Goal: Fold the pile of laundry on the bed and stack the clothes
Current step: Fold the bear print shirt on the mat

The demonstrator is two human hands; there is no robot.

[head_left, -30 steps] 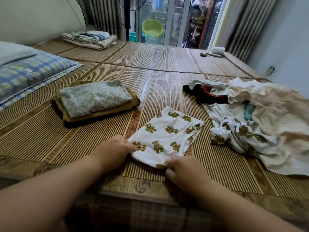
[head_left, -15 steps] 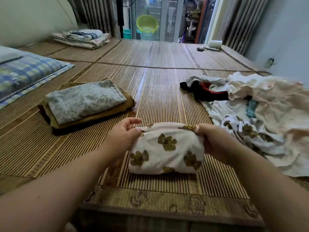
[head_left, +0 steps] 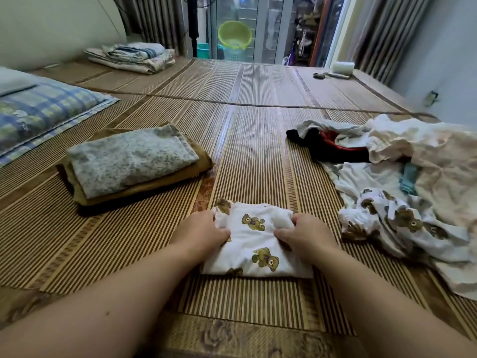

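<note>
A small white garment with brown teddy bears (head_left: 254, 244) lies folded into a compact rectangle on the bamboo mat (head_left: 258, 156) near the bed's front edge. My left hand (head_left: 204, 232) grips its left side and my right hand (head_left: 304, 235) grips its right side, fingers curled over the far fold. To the left lies a stack of folded clothes (head_left: 129, 164), a grey floral piece on top of brown ones. At the right sprawls the unfolded laundry pile (head_left: 413, 182), with cream, white, black and red pieces and another bear-print piece (head_left: 397, 223).
A blue plaid pillow (head_left: 38, 112) lies at the far left. Folded bedding (head_left: 134, 56) sits at the back left. A white roll (head_left: 342, 67) and small tools rest at the back right. Glass doors with a green basin (head_left: 235, 33) stand behind the bed.
The bear-print garment lay flat one second ago. My hands lifted its near edge, folded it away from me, and now press the smaller folded bundle down on the mat.
</note>
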